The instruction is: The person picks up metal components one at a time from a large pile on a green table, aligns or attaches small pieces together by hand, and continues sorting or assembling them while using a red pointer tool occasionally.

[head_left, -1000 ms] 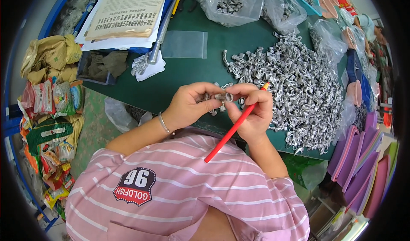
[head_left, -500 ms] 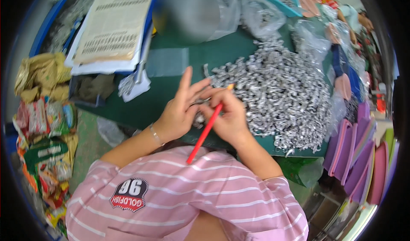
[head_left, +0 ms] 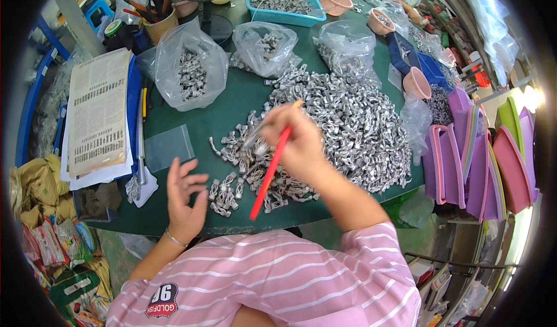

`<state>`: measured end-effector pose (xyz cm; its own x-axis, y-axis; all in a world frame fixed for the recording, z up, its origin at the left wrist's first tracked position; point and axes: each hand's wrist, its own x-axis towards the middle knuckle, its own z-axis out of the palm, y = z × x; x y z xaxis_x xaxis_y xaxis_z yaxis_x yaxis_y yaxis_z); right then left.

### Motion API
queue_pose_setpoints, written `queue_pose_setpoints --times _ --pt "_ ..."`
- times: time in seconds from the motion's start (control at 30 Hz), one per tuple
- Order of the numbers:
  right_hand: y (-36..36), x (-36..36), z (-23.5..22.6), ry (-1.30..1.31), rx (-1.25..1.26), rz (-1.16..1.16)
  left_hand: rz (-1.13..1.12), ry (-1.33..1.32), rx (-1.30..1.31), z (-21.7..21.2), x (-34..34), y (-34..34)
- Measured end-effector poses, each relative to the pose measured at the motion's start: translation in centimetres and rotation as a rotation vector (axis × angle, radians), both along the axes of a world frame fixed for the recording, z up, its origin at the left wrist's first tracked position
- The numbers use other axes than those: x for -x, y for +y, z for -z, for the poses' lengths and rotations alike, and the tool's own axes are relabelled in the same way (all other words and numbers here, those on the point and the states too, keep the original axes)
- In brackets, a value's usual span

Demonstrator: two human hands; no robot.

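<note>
Right hand (head_left: 306, 147) is over the left part of the heap of metal pieces (head_left: 354, 135), fingers curled and closed on a red pen (head_left: 268, 179) that slants toward the body, yellow end above the knuckles. Fingertips are blurred; grey metal shows beside them, but cannot tell whether a piece is pinched or merely lies behind. Left hand (head_left: 188, 208) appears empty, fingers apart, above the bench (head_left: 232, 106) and just left of a small cluster of pieces (head_left: 223, 198). Cluster lies near the bench's front edge, slightly apart from the heap. Judgement: step in hand looks like handling pieces at the heap's edge with the pen in the same hand. Looped pieces probably snag on each other, so best to take one by its solid end with thumb and fingertip, lifting straight up rather than dragging. Pen should sit firmly against the palm; its low end could sweep the cluster if the wrist turns. Left hand does best low and relaxed, clear of both the cluster and the flat plastic bag (head_left: 169, 148) beyond its fingers.
</note>
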<state>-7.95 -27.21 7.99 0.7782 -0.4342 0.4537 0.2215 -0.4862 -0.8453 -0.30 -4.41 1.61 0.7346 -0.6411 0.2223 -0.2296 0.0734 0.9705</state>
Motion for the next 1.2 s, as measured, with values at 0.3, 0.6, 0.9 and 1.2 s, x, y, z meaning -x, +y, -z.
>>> queue_pose_setpoints --times 0.3,0.6,0.9,1.2 --pt "-22.6 -1.1 -4.8 -0.144 -0.300 0.475 -0.204 0.123 -0.116 4.5 1.2 4.8" --pt "-36.3 -4.5 -0.8 0.333 -0.082 0.844 -0.255 0.109 -0.038 5.8 1.6 5.1" --pt "-15.5 -2.2 -3.0 0.202 -0.308 -0.006 0.246 -0.516 -0.453 0.8 -0.2 1.8" --pt "-4.3 1.5 2.1 0.436 0.485 -0.241 0.258 -0.488 -0.188 2.2 -1.2 -4.6"
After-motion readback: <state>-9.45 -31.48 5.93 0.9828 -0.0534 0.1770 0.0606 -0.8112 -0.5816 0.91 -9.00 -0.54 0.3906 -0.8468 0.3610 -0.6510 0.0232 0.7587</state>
